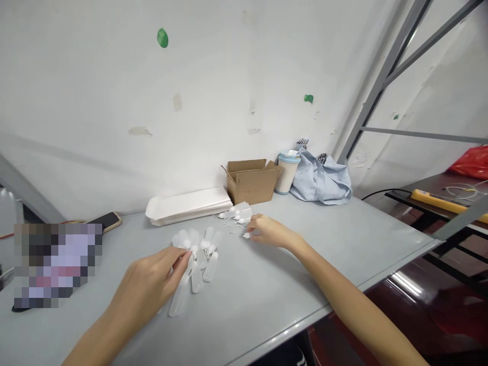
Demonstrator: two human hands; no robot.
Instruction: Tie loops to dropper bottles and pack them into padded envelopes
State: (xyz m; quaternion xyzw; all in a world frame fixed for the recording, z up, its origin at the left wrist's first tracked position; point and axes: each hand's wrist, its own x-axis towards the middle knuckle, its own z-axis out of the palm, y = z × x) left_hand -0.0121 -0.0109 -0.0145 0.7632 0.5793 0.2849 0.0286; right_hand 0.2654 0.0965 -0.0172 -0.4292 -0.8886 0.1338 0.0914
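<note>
My left hand [156, 277] is over a loose cluster of small translucent plastic bottles [196, 277] with white tops. Its thumb and fingertips are pinched together at the cluster's left side, and whatever sits between them is too small to make out. Farther right, my right hand [272, 231] has its fingers closed around a small bottle with a white pointed tip [246, 235] facing left; the fingers cover most of its body. Just beyond that hand lie several similar bottles [240, 209] with white tips and thin needle-like ends.
White flat cartons [190, 204] are stacked by the wall, next to an open cardboard box [253, 185]. A lidded cup [286, 173] and a light blue cloth bag [322, 178] stand right of it. A phone [110, 221] and a blurred-out item [61, 269] lie on the left.
</note>
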